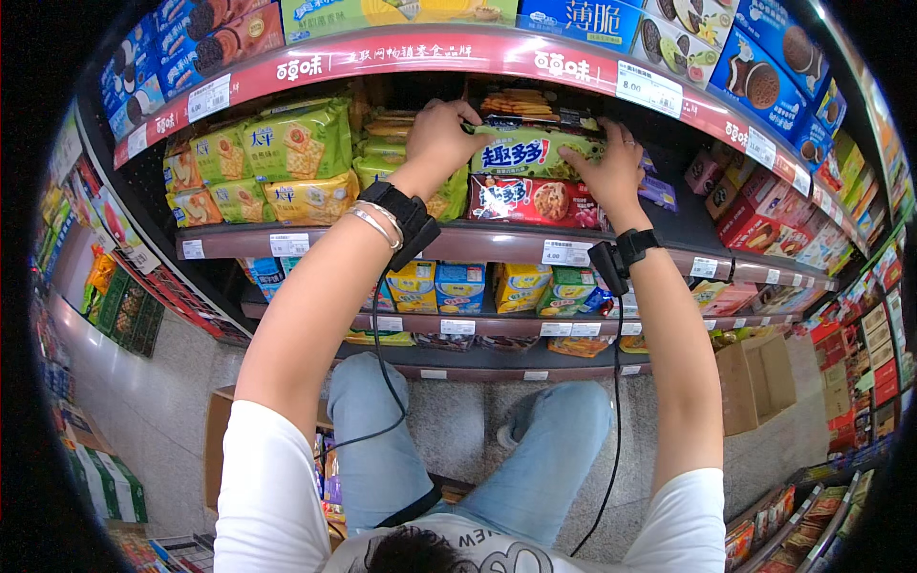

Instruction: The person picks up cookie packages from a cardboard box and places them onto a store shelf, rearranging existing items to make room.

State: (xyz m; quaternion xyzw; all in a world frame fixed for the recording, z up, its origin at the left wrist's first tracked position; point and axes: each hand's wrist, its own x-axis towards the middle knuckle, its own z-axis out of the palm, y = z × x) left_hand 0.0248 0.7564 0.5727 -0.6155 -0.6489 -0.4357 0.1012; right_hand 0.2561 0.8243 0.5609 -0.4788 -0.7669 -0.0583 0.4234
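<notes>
Both my hands are at a green cookie packet (pixel 526 154) that lies on top of a red cookie packet (pixel 519 197) on the upper shelf. My left hand (pixel 445 136) is at the packet's left end, its thumb on the green wrapper and its fingers over the top. At the right end is my right hand (pixel 609 161), thumb on the front and fingers behind the top edge. Behind the green packet lies a dark packet with stick biscuits (pixel 519 104). Green cracker packs (pixel 301 140) are stacked to the left, above a yellow cracker pack (pixel 315 197).
The shelf's front edge (pixel 494 243) bears price labels. A red-fronted shelf (pixel 501 54) with blue cookie boxes (pixel 766 68) overhangs my hands. Small biscuit boxes (pixel 458 286) stand on the shelf below. Open cardboard boxes (pixel 759 379) are on the floor at both sides. Cables hang from both wrists.
</notes>
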